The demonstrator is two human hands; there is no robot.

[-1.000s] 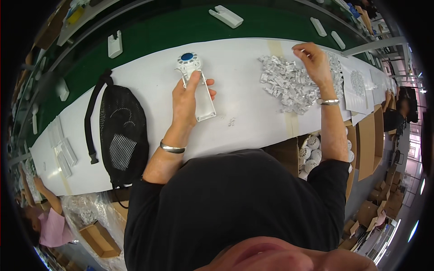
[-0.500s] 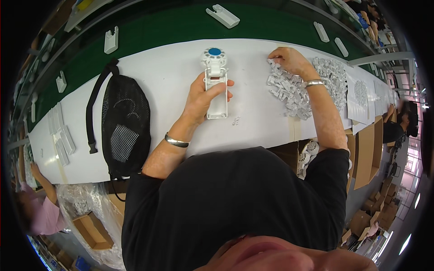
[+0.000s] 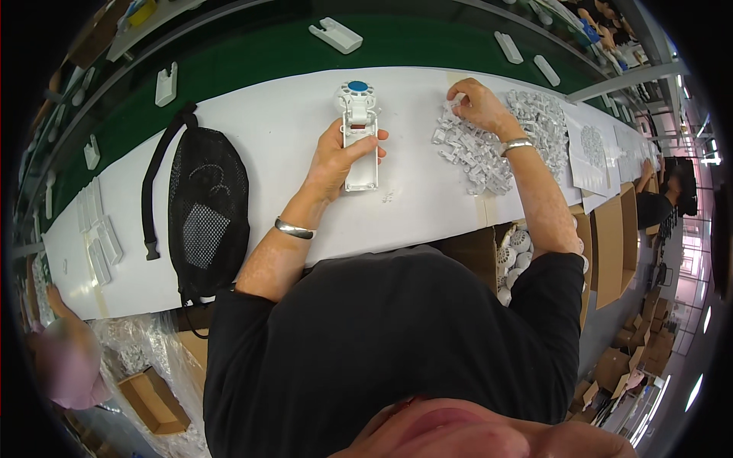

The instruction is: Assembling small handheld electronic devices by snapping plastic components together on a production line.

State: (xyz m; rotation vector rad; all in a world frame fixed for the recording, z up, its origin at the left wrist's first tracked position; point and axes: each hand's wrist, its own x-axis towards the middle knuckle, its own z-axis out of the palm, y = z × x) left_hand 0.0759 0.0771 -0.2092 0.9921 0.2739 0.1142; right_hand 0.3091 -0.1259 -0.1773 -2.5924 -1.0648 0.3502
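My left hand (image 3: pixel 336 159) is closed round a white plastic handheld fan body (image 3: pixel 361 164), its thumb laid across the front. The body's long shell is uncovered, and a round vented head with a blue disc (image 3: pixel 357 86) tops it at the far end. Over the far left edge of a heap of small clear plastic parts (image 3: pixel 473 156), my right hand (image 3: pixel 481 107) has its fingertips pinched together. Whatever sits between those fingertips is too small to make out.
A black mesh bag (image 3: pixel 208 206) lies left of my left arm. White casings (image 3: pixel 336 36) ride a green conveyor belt (image 3: pixel 252 57) beyond the white table. Beside my right elbow, an open carton holds round white fan heads (image 3: pixel 521 242). Another person (image 3: pixel 69 359) works at far left.
Casings on the belt have shifted left. The whole view has swung slightly, and my left hand still grips the fan body. My right hand's fingers have curled in more at the heap.
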